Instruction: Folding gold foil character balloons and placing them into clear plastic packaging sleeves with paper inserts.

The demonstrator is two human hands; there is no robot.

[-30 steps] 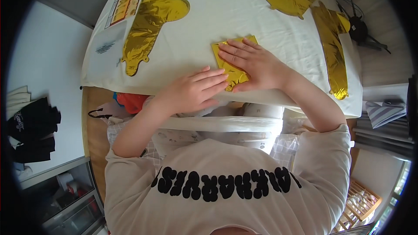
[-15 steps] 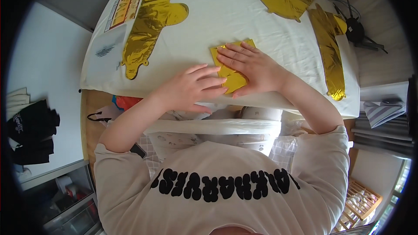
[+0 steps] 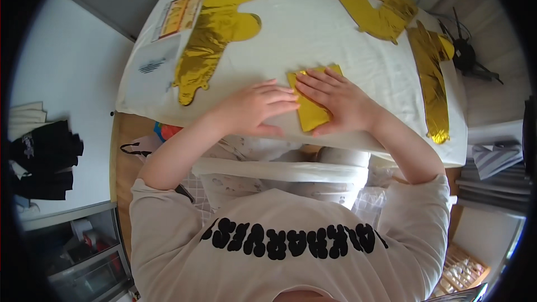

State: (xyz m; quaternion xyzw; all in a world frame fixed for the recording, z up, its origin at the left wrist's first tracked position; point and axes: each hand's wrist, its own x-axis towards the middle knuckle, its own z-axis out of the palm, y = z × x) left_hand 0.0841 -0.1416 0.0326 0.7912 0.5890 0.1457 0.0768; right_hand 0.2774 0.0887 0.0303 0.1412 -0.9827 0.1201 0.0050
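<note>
A gold foil balloon [image 3: 313, 116], folded into a flat rectangle, lies near the front edge of the cloth-covered table [image 3: 268, 50]. Flat on top of it rests my right hand [image 3: 338, 98], fingers stretched out and covering much of its right part. My left hand [image 3: 258, 106] is open beside it, its fingertips at the folded foil's left edge. Neither hand grips anything.
Flat, unfolded gold foil balloons lie on the table: one at left [image 3: 215, 31], one at back right [image 3: 377, 11], one along the right side [image 3: 432, 84]. A printed clear package [image 3: 159, 59] is at far left. A black router-like device [image 3: 464, 53] stands beyond the right edge.
The view has shifted, so the table sits lower and further right. My left fingers have drawn back slightly toward the folded balloon's left edge. My right hand stays on it.
</note>
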